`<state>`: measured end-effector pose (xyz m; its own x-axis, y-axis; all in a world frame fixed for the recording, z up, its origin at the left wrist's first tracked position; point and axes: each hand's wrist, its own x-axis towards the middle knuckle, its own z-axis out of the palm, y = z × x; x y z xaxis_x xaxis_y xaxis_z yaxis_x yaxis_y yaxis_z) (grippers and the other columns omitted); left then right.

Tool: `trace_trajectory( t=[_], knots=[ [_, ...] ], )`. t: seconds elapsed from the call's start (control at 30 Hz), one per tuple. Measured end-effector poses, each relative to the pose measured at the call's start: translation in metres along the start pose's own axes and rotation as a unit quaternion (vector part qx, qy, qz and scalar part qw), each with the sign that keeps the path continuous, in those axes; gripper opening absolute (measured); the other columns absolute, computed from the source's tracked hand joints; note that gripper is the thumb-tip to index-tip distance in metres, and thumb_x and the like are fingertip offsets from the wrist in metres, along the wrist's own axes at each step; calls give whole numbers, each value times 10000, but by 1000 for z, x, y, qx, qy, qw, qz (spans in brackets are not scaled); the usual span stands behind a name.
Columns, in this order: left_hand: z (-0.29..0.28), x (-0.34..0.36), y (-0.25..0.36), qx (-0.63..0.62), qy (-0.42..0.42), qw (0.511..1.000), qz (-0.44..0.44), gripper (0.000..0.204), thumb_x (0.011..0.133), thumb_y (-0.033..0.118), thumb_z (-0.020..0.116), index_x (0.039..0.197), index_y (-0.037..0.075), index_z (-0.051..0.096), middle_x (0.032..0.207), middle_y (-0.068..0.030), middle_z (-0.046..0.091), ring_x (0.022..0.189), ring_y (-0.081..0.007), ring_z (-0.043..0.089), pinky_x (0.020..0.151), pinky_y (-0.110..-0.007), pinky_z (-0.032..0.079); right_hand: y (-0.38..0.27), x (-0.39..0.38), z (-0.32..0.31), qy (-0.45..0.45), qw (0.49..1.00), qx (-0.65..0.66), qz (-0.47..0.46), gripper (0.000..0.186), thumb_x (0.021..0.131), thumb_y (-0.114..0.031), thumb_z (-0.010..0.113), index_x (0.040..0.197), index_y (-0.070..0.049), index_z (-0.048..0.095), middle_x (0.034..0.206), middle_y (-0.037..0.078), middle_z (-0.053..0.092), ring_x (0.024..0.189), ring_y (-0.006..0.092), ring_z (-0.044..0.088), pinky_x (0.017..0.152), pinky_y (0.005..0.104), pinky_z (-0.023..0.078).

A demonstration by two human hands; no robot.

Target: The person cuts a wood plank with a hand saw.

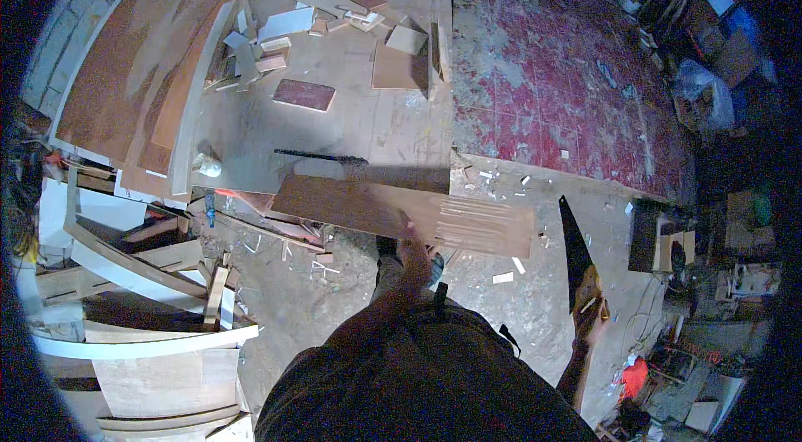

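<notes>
In my right hand (591, 314), held out to the right, is a hand saw (575, 254) with a dark tapering blade and a wooden handle. Its tip points away from me, apart from any wood. My left hand (411, 241) grips the near edge of a long brown wooden board (351, 206). The board's left part lies by the near edge of the worktable (242, 129), and its right part reaches out over the floor, with pale parallel stripes on it. Some of my left fingers are blurred. A thin black strip (322, 157) lies on the table beyond the board.
Wood offcuts (334, 16) are heaped at the table's back, with a reddish block (304, 95) nearer. A worn red surface (560, 66) adjoins on the right. Curved wooden pieces (125, 275) crowd the left. Small scraps (502, 278) litter the floor; clutter lines the right side.
</notes>
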<state>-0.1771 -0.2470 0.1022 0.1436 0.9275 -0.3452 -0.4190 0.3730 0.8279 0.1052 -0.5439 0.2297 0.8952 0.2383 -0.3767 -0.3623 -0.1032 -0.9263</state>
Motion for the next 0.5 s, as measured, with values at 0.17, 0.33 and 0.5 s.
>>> trace_trajectory(
  t=[0.17,0.33,0.5],
  knots=[
    [6,49,-26,180,-57,981,48,592,900,472,561,1263,33,401,999,-131,574,791,-242,604,684,-364,571,12,-8,-5,110,993,-35,-19,256,906,-338,610,988,-102,555,820,-27,498,707,76,478,586,246,429],
    [-11,112,-45,-77,-44,956,-280,595,872,507,581,1228,55,428,958,-155,560,849,-291,584,845,-479,531,22,-11,-21,51,998,-1,-20,509,854,-350,681,1205,-40,483,1066,102,592,882,197,599,741,348,530],
    [-6,139,-51,-99,-142,919,-355,662,900,576,471,1210,-8,439,1005,-233,594,925,-373,620,857,-540,514,28,-22,-28,156,988,6,7,504,856,-368,674,1201,-49,490,1058,95,589,872,187,600,665,332,542]
  ],
)
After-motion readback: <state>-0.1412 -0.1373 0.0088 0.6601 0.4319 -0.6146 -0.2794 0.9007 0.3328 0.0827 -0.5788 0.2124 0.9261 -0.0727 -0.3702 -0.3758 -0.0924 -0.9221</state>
